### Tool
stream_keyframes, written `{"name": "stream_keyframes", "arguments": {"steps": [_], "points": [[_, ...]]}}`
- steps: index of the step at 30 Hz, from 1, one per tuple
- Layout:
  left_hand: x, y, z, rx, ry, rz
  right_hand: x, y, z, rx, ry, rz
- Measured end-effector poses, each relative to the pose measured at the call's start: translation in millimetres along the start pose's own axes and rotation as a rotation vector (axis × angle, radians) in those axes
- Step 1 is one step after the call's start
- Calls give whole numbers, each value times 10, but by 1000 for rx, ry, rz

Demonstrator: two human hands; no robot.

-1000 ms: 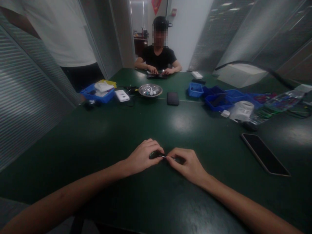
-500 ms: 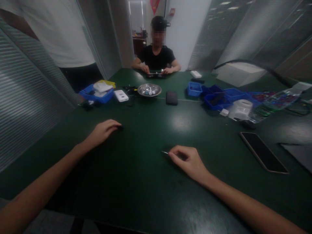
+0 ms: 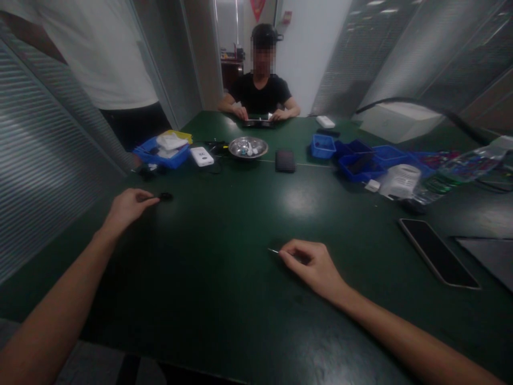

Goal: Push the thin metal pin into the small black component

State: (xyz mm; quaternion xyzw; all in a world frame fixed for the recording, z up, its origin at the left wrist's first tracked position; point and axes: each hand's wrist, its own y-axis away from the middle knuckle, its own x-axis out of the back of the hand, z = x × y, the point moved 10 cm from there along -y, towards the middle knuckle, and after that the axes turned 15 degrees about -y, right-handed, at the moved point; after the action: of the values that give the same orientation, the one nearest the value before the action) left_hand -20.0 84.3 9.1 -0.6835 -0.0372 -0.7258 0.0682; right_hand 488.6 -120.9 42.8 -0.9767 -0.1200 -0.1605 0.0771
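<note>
My left hand (image 3: 129,207) is at the left of the green table, thumb and fingers closed together at a small black object (image 3: 165,196). That object pokes out past the fingertips; its kind is too blurred to make out. Nearer the middle, my right hand (image 3: 310,264) rests low over the tabletop with thumb and forefinger pinched. A thin metal-tipped tool (image 3: 273,251) sticks out to the left from this pinch, the rest of it hidden by the fingers.
A steel bowl (image 3: 248,147) with small parts, a dark square pad (image 3: 285,161) and a white power bank (image 3: 201,156) lie farther off. Blue trays (image 3: 323,146), a plastic bottle (image 3: 460,171) and a phone (image 3: 438,254) are rightward. A seated person (image 3: 262,91) works opposite; another stands left.
My left hand has moved left and slightly away from me with the small black object, which now shows more clearly. My right hand keeps its pinch and place.
</note>
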Motion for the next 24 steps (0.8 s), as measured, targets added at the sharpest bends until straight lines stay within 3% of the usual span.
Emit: {"name": "stream_keyframes", "arguments": {"steps": [2,6,8,11,16,24], "points": [[-20,1,-32,11,1,-27,-3,5,3,-3,-2,-4],[203,130,39,51,134,123,8,12,-2,10,6,6],[264,198,88,85,232,141,10,15,-2,13,5,5],[232,229,122,135,381,100,1,18,-7,18,0,-8],[149,185,149,106,596,101,3,22,-16,25,-2,-4],[143,208,193,111,751,83,-1,23,-24,14,1,-9]]}}
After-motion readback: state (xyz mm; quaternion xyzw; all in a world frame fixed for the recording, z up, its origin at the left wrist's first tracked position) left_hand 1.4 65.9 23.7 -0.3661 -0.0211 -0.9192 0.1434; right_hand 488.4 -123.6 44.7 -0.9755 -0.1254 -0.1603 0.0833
